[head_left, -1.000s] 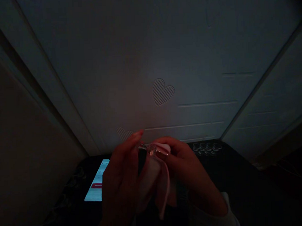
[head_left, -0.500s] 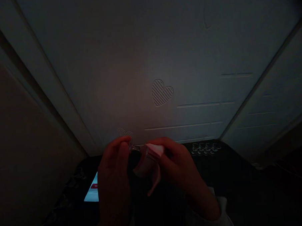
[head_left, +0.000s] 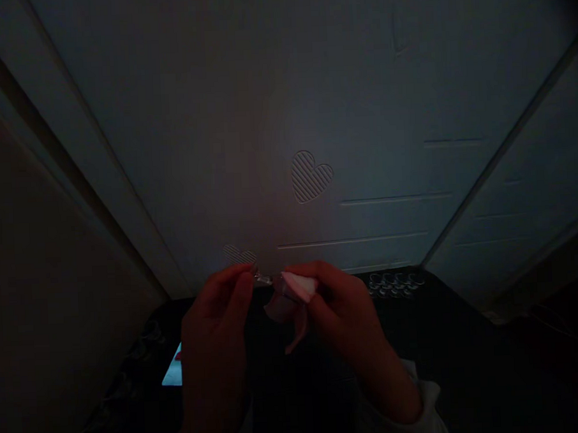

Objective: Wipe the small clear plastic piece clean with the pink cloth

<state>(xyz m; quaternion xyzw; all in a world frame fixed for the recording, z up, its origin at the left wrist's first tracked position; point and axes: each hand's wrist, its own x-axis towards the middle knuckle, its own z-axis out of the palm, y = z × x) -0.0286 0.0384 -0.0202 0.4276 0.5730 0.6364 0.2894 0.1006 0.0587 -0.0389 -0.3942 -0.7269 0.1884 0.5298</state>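
My left hand (head_left: pixel 220 334) is closed, its thumb and forefinger pinching a small shiny metal clasp (head_left: pixel 262 278) that looks like part of a key ring. Just to the right, my right hand (head_left: pixel 344 316) grips a soft pink and white piece (head_left: pixel 299 285), which looks like folded cloth or felt. Thin pink flaps hang from it, below the fingers. The clasp's right end meets or nearly meets the pink piece; dim light hides whether they are joined.
Several metal key rings (head_left: pixel 395 283) lie in rows on the dark table (head_left: pixel 297 401) at the back right. A lit phone screen (head_left: pixel 172 371) glows at left, partly behind my left hand. A pale panel with hearts (head_left: pixel 311 177) rises behind the table.
The pink piece has turned slightly and shifted a little right, its flaps rising. My left hand has moved slightly left, and more of the metal clasp shows between the hands.
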